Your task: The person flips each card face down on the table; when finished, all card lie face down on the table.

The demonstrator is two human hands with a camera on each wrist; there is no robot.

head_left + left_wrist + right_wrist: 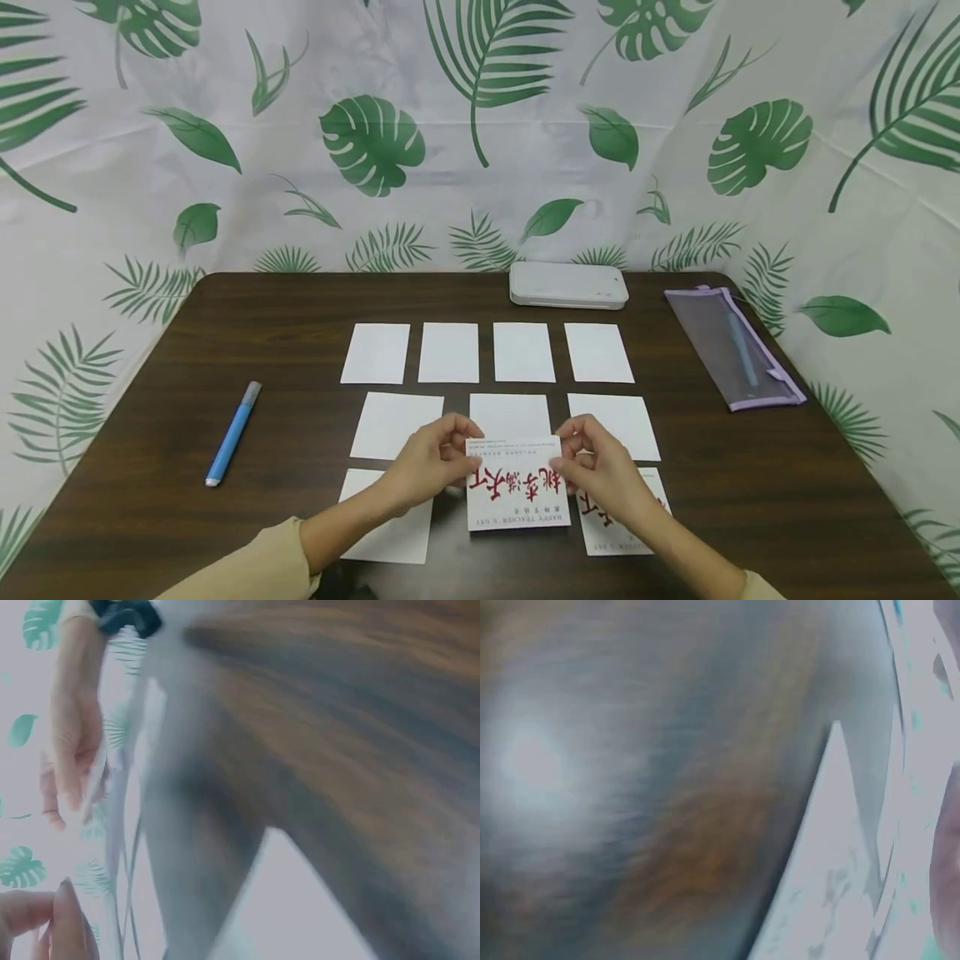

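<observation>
A white greeting card [517, 487] with red characters and the line "HAPPY TEACHER'S DAY" is held between both hands, its print upside down in the head view. My left hand [429, 461] pinches its left edge with thumb and fingers. On the opposite edge, my right hand [606, 468] pinches it the same way. Whether it is one card or a thin stack, I cannot tell. Beneath the right hand lies another printed card [618, 533], partly covered by the wrist. A blank white card [390, 533] lies under the left forearm.
Blank white cards [450, 354] lie in rows ahead of the hands. Farther back is a white case [568, 286]. To the right sits a mesh zip pouch [731, 350] with a pen inside; a blue marker [234, 433] lies left on the dark wooden table [150, 500].
</observation>
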